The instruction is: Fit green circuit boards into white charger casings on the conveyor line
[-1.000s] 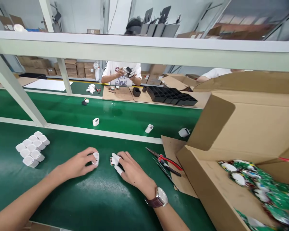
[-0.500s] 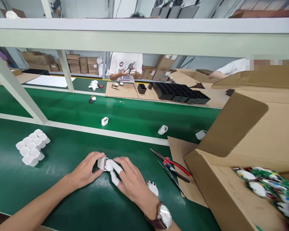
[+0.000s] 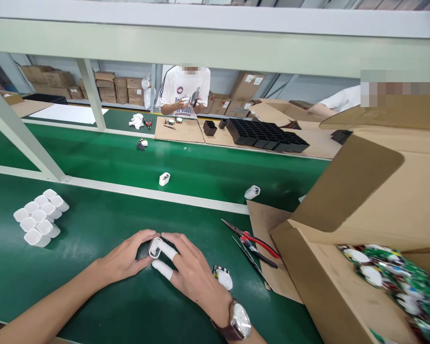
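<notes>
A small white plastic housing (image 3: 154, 250) sits between my hands, its open end facing up toward me, with dark and metallic parts inside. My left hand (image 3: 127, 255) closes on its left side with thumb and index finger. On my right hand (image 3: 191, 267), white finger cots cover the thumb and index finger. The right index fingertip presses at the housing's opening, and the thumb lies against its lower edge. Beside my right wrist is a small circuit board with a white round part (image 3: 222, 278). Rows of white housings (image 3: 41, 217) stand grouped at the left.
Red-and-black long-nose pliers (image 3: 252, 242) and tweezers (image 3: 249, 258) lie right of my hands. An open cardboard box (image 3: 308, 267) holds circuit boards (image 3: 397, 282). Two white housings (image 3: 164, 179) are on the green belt (image 3: 208, 177). Across it, a person (image 3: 184, 91) handles parts near black trays (image 3: 265, 134).
The white piece my right fingers pinched at the housing's mouth is no longer seen outside it. The housing has tipped upward, and the housings on the belt have shifted right.
</notes>
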### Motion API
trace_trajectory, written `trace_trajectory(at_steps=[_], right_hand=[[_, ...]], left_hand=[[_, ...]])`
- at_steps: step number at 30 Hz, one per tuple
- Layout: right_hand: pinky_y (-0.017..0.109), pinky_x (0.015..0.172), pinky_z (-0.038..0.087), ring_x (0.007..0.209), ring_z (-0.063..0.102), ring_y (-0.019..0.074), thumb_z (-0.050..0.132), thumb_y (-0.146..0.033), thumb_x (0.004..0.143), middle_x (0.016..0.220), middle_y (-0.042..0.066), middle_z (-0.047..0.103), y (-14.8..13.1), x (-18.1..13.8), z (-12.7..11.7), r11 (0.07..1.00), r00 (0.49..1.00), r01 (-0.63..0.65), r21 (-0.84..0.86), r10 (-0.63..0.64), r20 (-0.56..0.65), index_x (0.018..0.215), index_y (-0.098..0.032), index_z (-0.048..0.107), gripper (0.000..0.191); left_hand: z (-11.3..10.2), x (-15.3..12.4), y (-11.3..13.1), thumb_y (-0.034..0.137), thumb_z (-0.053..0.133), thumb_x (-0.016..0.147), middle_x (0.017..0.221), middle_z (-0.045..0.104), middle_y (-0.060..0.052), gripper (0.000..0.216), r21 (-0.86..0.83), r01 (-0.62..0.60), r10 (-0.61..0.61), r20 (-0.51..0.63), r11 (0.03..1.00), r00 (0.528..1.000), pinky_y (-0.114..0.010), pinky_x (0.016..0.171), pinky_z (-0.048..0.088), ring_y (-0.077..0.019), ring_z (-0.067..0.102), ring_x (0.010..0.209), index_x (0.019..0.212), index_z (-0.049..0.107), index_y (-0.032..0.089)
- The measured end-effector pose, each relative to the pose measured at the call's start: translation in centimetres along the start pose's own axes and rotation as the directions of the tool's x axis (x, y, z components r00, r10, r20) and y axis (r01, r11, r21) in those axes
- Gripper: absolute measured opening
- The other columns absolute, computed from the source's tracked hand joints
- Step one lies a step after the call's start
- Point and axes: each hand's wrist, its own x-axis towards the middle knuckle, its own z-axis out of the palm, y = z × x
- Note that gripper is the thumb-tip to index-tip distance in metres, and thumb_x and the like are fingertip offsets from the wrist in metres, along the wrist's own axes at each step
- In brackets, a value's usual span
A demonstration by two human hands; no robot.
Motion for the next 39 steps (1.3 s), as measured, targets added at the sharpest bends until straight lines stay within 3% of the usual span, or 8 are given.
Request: trace_trajectory(at_steps=[5,12,19,23,26,30,35,39], right_hand=[[0.054,0.106,0.06,0.129,0.062,0.0329,0.061,-0.018,0.102,0.141,0.018,0.062,0.1,0.0,0.6,0.995,0.993,-0.09,0.047,0.086,0.077,0.139,-0.017,0.054,0.038],[0.054,0.102,0.062,0.122,0.068,0.0307,0.045,-0.012,0.105,0.137,0.016,0.067,0.7,-0.1,0.9,0.991,0.989,-0.136,0.005,0.136,-0.051,0.147,-0.018,0.048,0.042],[0.049,0.101,0.061,0.119,0.069,0.0291,0.047,-0.017,0.106,0.133,0.015,0.067,4.4,-2.4,-6.5,0.952,0.951,-0.281,-0.124,0.258,-0.171,0.142,-0.021,0.055,0.037],[0.047,0.09,0.065,0.112,0.072,0.0314,0.058,-0.025,0.1,0.131,0.015,0.067,4.8,-8.7,-9.6,0.907,0.909,-0.366,-0.207,0.396,0.128,0.135,-0.023,0.061,0.035],[0.042,0.087,0.067,0.11,0.073,0.0308,0.062,-0.019,0.089,0.125,0.014,0.069,4.9,-12.4,-8.4,0.894,0.857,-0.408,-0.183,0.445,0.26,0.12,-0.024,0.067,0.032],[0.04,0.096,0.064,0.118,0.071,0.0282,0.051,-0.006,0.079,0.134,0.014,0.066,5.8,-11.2,-5.4,0.92,0.866,-0.381,-0.091,0.389,0.314,0.122,-0.023,0.068,0.049],[0.05,0.119,0.049,0.145,0.053,0.0285,0.042,0.0,0.08,0.154,0.016,0.056,6.2,-5.3,-3.3,0.958,0.883,-0.287,0.023,0.255,0.395,0.15,-0.017,0.054,0.073],[0.052,0.115,0.053,0.145,0.052,0.0337,0.053,-0.019,0.094,0.16,0.019,0.048,6.6,-3.7,-2.2,0.956,0.873,-0.293,0.026,0.256,0.414,0.154,-0.016,0.049,0.06]], left_hand=[[0.4,0.1,0.3,0.016,0.058,0.103,0.147,0.063,-0.011,0.035,0.027,-0.093,0.093,-0.013,0.995,0.996,-0.042,0.106,0.06,-0.0243,0.067,0.131,0.135,0.048,0.028],[0.6,1.1,1.3,0.014,0.061,0.104,0.114,0.074,-0.008,0.008,0.32,-0.267,0.345,-0.217,0.909,0.913,-0.032,0.084,0.061,-0.0191,0.072,0.096,0.105,0.063,0.022],[-2.3,2.7,1.2,0.017,0.056,0.103,0.106,0.075,-0.007,0.016,0.37,-0.283,0.33,-0.068,0.885,0.942,-0.027,0.073,0.055,-0.0169,0.071,0.085,0.089,0.063,0.02],[-9.0,7.1,-3.5,0.029,0.061,0.097,0.107,0.076,-0.007,0.014,0.461,-0.028,0.118,-0.167,0.887,0.979,-0.03,0.084,0.055,-0.0217,0.073,0.094,0.086,0.066,0.022],[-15.4,11.0,-7.3,0.029,0.065,0.086,0.096,0.075,-0.009,0.011,0.497,0.409,-0.173,-0.453,0.766,0.874,-0.033,0.081,0.055,-0.0274,0.074,0.09,0.08,0.064,0.021],[-20.4,12.7,-10.2,0.025,0.068,0.079,0.078,0.074,-0.01,0.009,0.456,0.568,-0.259,-0.576,0.685,0.776,-0.034,0.072,0.054,-0.0312,0.075,0.079,0.073,0.064,0.02],[-21.3,9.4,-9.3,0.041,0.072,0.083,0.105,0.077,-0.012,0.028,0.435,0.546,-0.22,-0.602,0.716,0.768,-0.033,0.082,0.058,-0.0284,0.075,0.097,0.1,0.073,0.018],[-23.3,1.8,-5.5,0.056,0.064,0.091,0.112,0.075,-0.01,0.04,0.43,0.562,-0.17,-0.667,0.707,0.725,-0.034,0.091,0.056,-0.0262,0.072,0.103,0.108,0.073,0.02]])
